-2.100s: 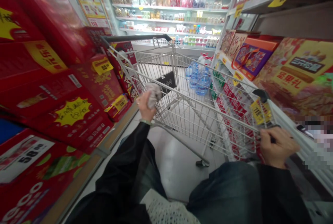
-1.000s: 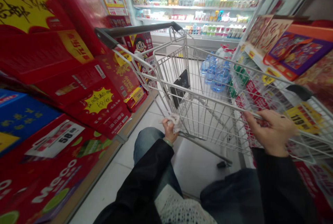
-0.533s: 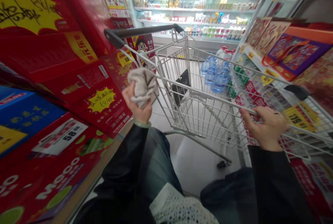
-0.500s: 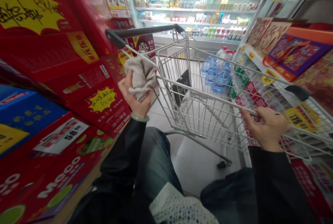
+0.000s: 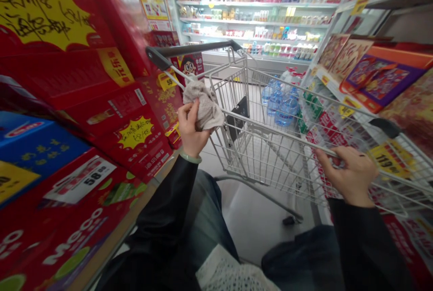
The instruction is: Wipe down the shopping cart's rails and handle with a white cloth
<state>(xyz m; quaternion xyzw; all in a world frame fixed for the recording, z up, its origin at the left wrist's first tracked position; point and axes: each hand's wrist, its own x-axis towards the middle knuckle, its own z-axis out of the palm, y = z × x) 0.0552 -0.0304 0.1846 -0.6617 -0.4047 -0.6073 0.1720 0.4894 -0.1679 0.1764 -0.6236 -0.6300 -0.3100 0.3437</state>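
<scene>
A wire shopping cart stands in a narrow aisle, turned sideways before me, its dark handle bar at the upper left. My left hand is closed on a crumpled grey cloth, pressing it against the cart's top rail close under the handle. My right hand is wrapped round the top rail of the cart's near side. The basket holds only a black tag on its far wall. My knees in jeans show below the cart.
Red gift boxes with yellow price labels are stacked along the left. Shelves with boxed goods line the right. Large water bottles stand on the floor behind the cart. Chilled shelving crosses the aisle end.
My left hand with the cloth rose from the cart's lower frame to the top rail by the handle. My right hand kept its grip on the rail.
</scene>
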